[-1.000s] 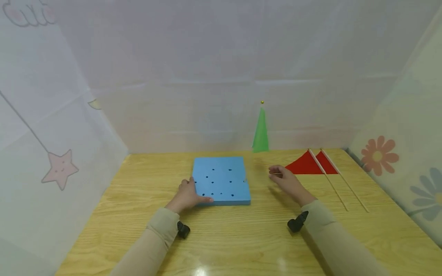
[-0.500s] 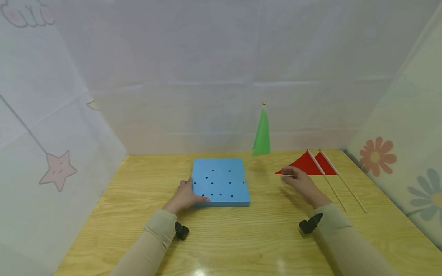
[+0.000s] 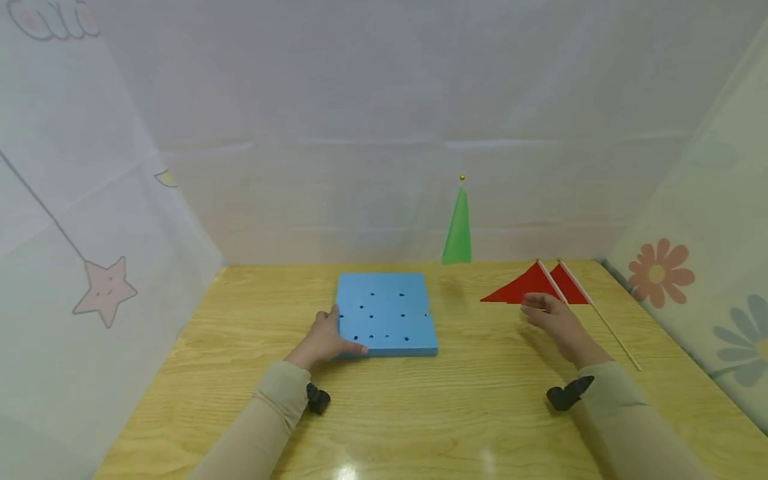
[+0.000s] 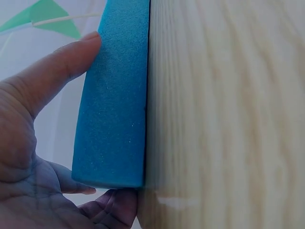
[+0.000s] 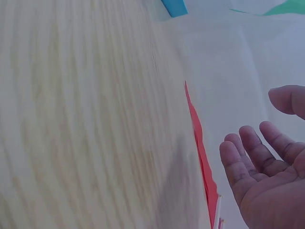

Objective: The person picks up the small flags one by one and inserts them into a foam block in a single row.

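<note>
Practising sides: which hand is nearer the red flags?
Right: the right hand is close to the red flags; the left hand is well to their left, gripping the blue block.

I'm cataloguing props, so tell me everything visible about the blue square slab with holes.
The blue square slab looks like foam, its top dotted with small, scattered dark holes. It lies flat on the yellowish wooden table. The left hand grips its near-left corner, thumb on the front edge. The pale stick of the green triangular flag seems to meet its right side.
</note>
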Action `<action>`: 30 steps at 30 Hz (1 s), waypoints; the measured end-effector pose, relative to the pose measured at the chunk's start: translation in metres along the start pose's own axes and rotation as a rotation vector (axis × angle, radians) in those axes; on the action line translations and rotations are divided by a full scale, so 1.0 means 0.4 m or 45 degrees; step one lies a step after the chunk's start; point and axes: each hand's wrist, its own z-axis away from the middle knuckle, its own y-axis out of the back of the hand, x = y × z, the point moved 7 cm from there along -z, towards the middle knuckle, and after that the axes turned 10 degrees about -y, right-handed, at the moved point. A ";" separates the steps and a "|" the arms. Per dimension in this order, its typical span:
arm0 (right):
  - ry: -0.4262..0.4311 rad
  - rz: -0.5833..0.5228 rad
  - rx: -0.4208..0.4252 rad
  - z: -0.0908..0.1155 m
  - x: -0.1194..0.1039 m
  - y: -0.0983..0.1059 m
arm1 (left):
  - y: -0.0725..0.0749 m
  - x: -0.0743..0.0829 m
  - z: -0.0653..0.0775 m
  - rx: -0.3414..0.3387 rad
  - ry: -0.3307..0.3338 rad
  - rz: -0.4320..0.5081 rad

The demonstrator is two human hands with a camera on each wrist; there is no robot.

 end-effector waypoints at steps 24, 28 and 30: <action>-0.153 0.245 0.345 0.069 0.109 0.197 | -0.020 0.026 -0.008 -0.006 -0.019 0.013; -0.205 0.174 0.355 0.068 0.132 0.208 | -0.007 0.019 0.003 0.005 -0.017 -0.014; -0.224 0.134 0.344 0.062 0.142 0.204 | 0.001 0.009 0.010 0.015 -0.003 -0.027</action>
